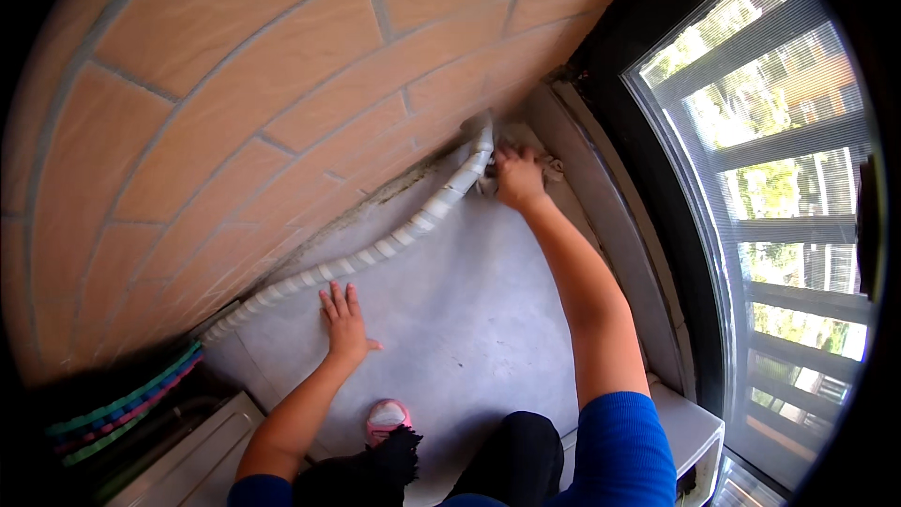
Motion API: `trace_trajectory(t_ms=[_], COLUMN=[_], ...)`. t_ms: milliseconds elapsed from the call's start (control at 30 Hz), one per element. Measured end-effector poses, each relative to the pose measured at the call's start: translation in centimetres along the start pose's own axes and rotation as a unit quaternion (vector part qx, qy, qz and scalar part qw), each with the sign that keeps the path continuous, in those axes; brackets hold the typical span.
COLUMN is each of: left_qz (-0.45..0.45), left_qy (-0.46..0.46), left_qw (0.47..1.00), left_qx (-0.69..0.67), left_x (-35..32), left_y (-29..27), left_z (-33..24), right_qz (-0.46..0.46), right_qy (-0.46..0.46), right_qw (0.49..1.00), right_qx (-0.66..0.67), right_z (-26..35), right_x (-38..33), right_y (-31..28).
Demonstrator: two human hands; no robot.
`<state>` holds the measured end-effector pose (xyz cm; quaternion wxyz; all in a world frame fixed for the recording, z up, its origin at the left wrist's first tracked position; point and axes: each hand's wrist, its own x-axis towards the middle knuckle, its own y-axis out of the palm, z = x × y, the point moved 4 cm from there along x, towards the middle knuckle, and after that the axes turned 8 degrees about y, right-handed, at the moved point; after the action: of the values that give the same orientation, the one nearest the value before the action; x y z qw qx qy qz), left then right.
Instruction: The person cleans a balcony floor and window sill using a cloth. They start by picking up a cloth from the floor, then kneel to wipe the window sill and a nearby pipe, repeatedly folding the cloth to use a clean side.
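My left hand [345,327] lies flat on the grey floor [469,310], fingers spread, just below a long pipe wrapped in white tape [404,235]. Stretched far forward, my right hand [519,175] presses on a crumpled, light-coloured cloth [554,169] in the far corner. Parts of the cloth stick out on both sides of that hand, and its fingertips are partly hidden and blurred. Close by on the left, the pipe's upper end bends up to the brick wall [272,94].
A raised ledge [619,216] runs along the right under a black-framed window [694,178] with bars outside. Woven coloured bands [131,404] and a metal panel [197,455] stand at lower left. My pink shoe [387,418] is on the floor; a white box-like edge [690,427] is at lower right.
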<state>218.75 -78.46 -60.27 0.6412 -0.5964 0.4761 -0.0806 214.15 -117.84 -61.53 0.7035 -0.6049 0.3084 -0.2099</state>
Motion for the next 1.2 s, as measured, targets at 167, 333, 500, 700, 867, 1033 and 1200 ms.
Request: trace_trajectory(t_ms=[167, 333, 500, 700, 867, 1033, 1200], left_qz=[0.001, 0.002, -0.002, 0.010, 0.015, 0.036, -0.012], left_qy=[-0.004, -0.010, 0.008, 0.002, 0.007, -0.016, -0.044], left_qw=[1.000, 1.000, 1.000, 1.000, 1.000, 0.999, 0.877], left_qx=[0.014, 0.016, 0.009, 0.013, 0.009, 0.017, -0.479], left_x=[0.3, -0.2, -0.2, 0.0, 0.4, -0.4, 2.0], left_y=[0.0, 0.4, 0.2, 0.3, 0.1, -0.6, -0.5], left_z=[0.0, 0.7, 1.0, 1.0, 0.6, 0.5, 0.6], right_qz=[-0.043, 0.006, 0.006, -0.198, -0.208, -0.093, -0.110], right_qy=[-0.159, -0.296, -0.236, -0.122, -0.036, -0.056, -0.098], right_qw=[0.986, 0.955, 0.960, 0.971, 0.962, 0.985, 0.985], right_qx=[-0.003, 0.023, 0.152, 0.053, 0.176, 0.133, 0.090], right_z=[4.7, 10.6, 8.7, -0.4, -0.5, 4.9, 6.4], right_x=[-12.6, -29.7, -25.9, -7.0, -0.7, -2.0, -3.6], right_y=[3.3, 3.1, 0.8, -4.0, -1.3, 0.0, -0.7])
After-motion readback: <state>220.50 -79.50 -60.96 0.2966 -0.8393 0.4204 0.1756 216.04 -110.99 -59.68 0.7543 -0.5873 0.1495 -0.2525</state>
